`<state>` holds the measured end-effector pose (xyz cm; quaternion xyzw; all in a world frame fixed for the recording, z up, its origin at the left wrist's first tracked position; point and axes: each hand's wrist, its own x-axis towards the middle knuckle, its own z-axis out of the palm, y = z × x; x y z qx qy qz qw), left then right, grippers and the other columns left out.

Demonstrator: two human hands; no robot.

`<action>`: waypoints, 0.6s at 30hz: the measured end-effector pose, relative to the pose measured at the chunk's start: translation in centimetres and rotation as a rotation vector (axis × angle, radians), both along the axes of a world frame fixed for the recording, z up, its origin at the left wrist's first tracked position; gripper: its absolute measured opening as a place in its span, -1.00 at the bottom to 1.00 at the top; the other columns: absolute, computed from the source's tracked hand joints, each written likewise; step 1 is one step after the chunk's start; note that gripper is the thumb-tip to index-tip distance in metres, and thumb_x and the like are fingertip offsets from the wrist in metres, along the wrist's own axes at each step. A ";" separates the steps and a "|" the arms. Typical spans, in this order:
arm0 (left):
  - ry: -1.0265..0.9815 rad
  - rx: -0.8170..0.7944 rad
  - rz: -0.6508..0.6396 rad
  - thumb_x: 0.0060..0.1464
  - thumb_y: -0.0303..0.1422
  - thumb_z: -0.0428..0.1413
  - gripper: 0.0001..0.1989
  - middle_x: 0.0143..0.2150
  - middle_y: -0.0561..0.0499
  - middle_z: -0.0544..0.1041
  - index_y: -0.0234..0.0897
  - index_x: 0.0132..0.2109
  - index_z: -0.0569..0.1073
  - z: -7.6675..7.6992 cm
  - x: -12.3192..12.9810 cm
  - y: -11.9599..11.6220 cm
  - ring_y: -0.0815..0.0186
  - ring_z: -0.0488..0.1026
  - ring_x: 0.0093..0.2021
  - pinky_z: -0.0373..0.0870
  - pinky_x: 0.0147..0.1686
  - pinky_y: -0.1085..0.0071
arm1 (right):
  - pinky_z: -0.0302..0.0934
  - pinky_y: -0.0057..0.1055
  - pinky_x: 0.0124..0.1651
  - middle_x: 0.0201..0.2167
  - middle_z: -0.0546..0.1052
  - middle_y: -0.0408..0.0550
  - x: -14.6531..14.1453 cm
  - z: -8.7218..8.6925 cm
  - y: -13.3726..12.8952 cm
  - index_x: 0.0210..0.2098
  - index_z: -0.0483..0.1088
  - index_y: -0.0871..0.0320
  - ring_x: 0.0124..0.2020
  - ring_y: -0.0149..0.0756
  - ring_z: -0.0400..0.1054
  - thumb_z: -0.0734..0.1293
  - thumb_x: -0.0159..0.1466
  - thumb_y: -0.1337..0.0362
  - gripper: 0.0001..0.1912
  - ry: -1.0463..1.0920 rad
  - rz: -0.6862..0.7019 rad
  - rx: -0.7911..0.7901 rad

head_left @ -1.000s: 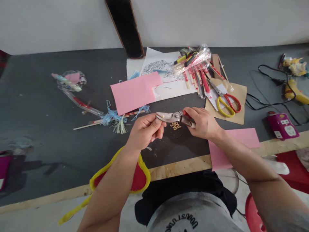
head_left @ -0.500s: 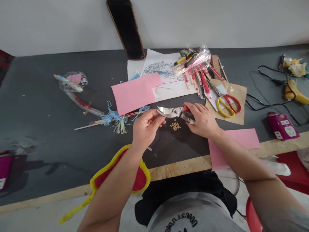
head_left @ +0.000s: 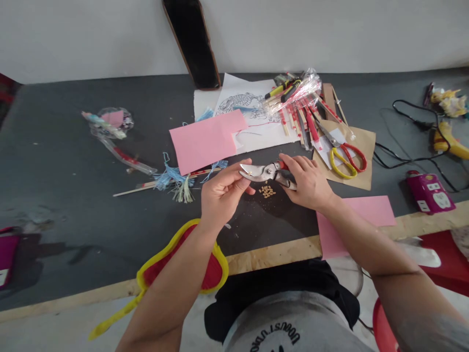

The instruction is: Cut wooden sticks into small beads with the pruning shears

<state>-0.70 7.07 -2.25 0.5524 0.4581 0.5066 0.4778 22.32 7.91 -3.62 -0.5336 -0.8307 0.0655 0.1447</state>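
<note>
My right hand [head_left: 309, 182] is wrapped round the red and silver handles of pruning shears [head_left: 270, 171], whose blades point left. My left hand [head_left: 223, 193] is pinched at the blade tips, with thumb and forefinger closed on something too small to make out. Below the shears, several small tan pieces [head_left: 267, 190] lie in a little pile on the dark tabletop [head_left: 146, 234]. A pink paper sheet [head_left: 205, 142] lies beyond my left hand, with blue tassels [head_left: 168, 176] at its lower left corner.
Scissors [head_left: 346, 154] rest on brown paper right of centre. Behind are wrapped sticks [head_left: 296, 107] and a leaning phone [head_left: 194, 44]. A yellow-edged red piece [head_left: 161, 266] lies under my left forearm. A cable, yellow glue gun [head_left: 450, 142] and purple box [head_left: 429, 193] are at right.
The fingers of my left hand have shifted slightly at the blade tips, the forefinger rising a little. My right hand and the shears have barely moved.
</note>
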 end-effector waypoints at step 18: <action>0.075 0.043 -0.047 0.23 -0.24 0.22 -0.79 0.11 -0.12 0.62 -0.23 -0.34 0.62 -0.4 -0.7 0.3 0.52 0.34 -0.60 0.35 -0.54 0.40 | 0.26 -0.16 -0.05 -0.12 0.53 0.13 0.0 -0.1 -0.1 0.22 0.28 0.22 -0.10 -0.01 0.42 0.28 0.23 0.25 -0.44 0.088 0.045 -0.025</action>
